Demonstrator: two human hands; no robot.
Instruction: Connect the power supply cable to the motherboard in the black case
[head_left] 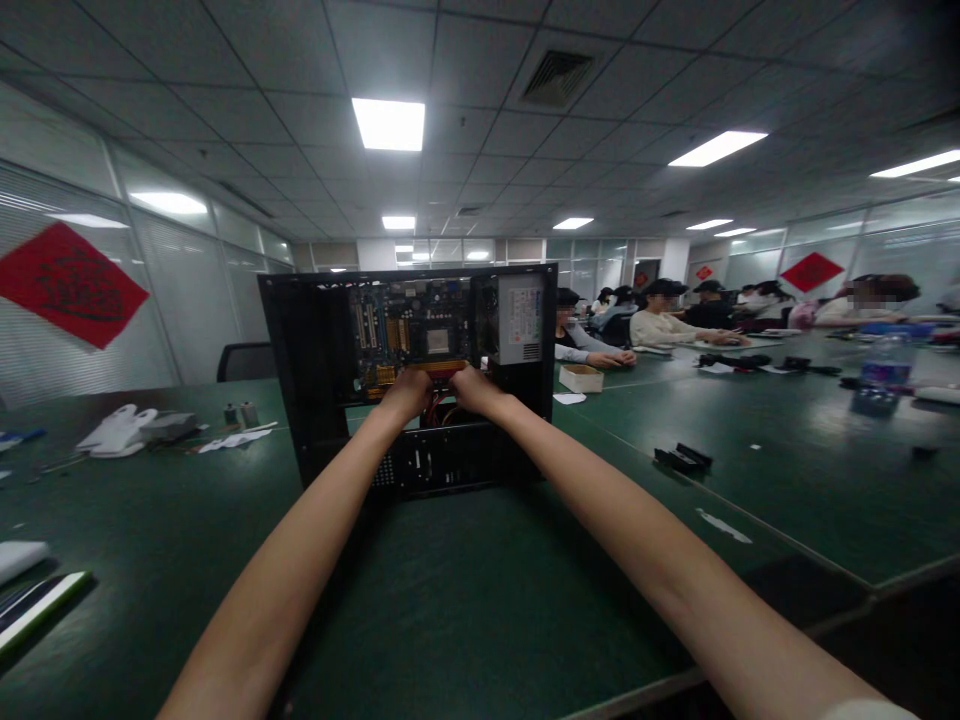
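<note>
An opened black computer case (315, 460) stands on the green table, its inside facing me. The motherboard (412, 335) is mounted within, with a pale square processor socket area (437, 341) and a silver power supply (520, 320) at the upper right. My left hand (409, 392) and my right hand (478, 390) both reach to the lower edge of the board. Their fingers are curled at either end of an orange-red memory slot strip (448, 370). What the fingertips grip is too dark and small to make out. Red and dark cables (435, 408) hang just below, between the hands.
A small open box (581, 378) sits right of the case, and black plastic parts (683, 458) lie farther right. On the left are a white plastic bag (118, 430) and a grey block (169, 428). Several people work along the table, near a water bottle (879, 370).
</note>
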